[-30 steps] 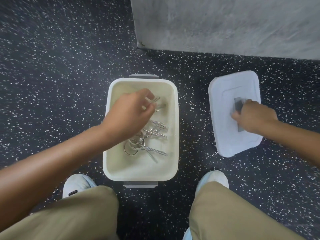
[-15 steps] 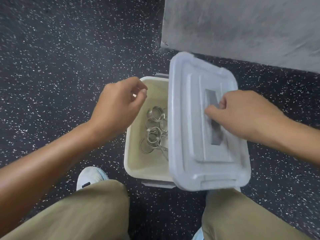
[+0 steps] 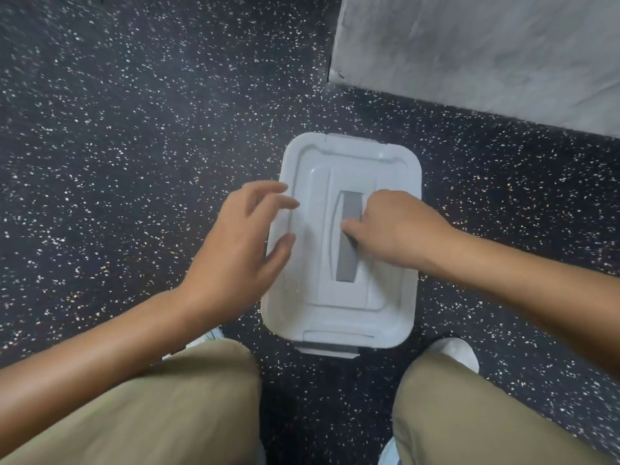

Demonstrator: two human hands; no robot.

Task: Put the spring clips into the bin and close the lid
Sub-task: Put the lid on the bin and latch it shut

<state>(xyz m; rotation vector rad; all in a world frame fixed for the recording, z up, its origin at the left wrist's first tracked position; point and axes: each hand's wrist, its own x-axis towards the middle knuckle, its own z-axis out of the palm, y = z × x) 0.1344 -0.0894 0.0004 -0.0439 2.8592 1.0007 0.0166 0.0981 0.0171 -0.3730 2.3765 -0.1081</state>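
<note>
Swung across from half-off to squarely over the bin on the speckled floor (image 3: 134, 162): white lid (image 3: 385, 307), clips hidden beneath. Right hand (image 3: 399, 229), grip closed on the grey handle (image 3: 349, 253). Left hand (image 3: 241, 243), fingers spread wide, empty, at the lid's left edge. Best pressed down evenly at both edges.
</note>
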